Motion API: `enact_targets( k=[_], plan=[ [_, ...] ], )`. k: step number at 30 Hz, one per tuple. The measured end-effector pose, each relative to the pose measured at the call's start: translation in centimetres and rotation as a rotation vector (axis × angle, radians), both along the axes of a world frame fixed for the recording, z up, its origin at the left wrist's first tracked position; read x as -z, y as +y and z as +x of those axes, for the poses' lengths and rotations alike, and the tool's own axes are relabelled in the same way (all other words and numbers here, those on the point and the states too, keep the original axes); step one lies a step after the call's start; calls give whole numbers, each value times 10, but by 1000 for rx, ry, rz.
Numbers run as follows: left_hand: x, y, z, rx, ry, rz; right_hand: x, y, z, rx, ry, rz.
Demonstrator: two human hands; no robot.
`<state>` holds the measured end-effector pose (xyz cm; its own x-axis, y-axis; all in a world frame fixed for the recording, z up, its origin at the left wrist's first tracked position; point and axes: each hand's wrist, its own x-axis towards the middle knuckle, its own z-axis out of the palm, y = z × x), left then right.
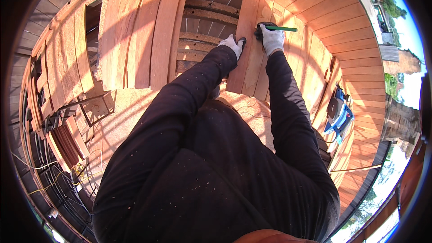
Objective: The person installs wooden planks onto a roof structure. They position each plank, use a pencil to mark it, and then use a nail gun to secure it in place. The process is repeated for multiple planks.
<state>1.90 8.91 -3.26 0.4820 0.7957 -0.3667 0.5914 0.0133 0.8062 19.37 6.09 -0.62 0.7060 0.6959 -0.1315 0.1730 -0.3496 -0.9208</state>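
Note:
My left hand (231, 46), in a white glove with dark fingertips, grips the left edge of a reddish wooden plank (248, 13). Its thumb and fingers close at that edge. Just right of it, my right hand (272, 40), gloved the same way, holds a green pencil (288, 29) that points to the right. The dark fingers of that hand rest over the neighbouring planks, and their tips are partly hidden. Left of the gripped plank is a gap where curved wooden crosspieces (211, 17) show, with dark boards below.
Further left lie more loose planks (141, 36), some dusted with sawdust. A blue power tool (339, 114) sits at the right on a curved slatted wooden surface (355, 40). Yellow cords (78, 171) and stacked strips (67, 146) are at the lower left.

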Motion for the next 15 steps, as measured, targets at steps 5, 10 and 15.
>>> enact_targets(
  k=[5,10,15],
  plan=[
    [2,0,0,-18,4,26,-5,-7,-5,-32,-58,-121],
    [-2,0,-1,-19,6,13,-25,-20,-28,-24,85,-52],
    [-2,0,0,-10,0,5,-19,-44,-37,-37,182,103]
  ],
)
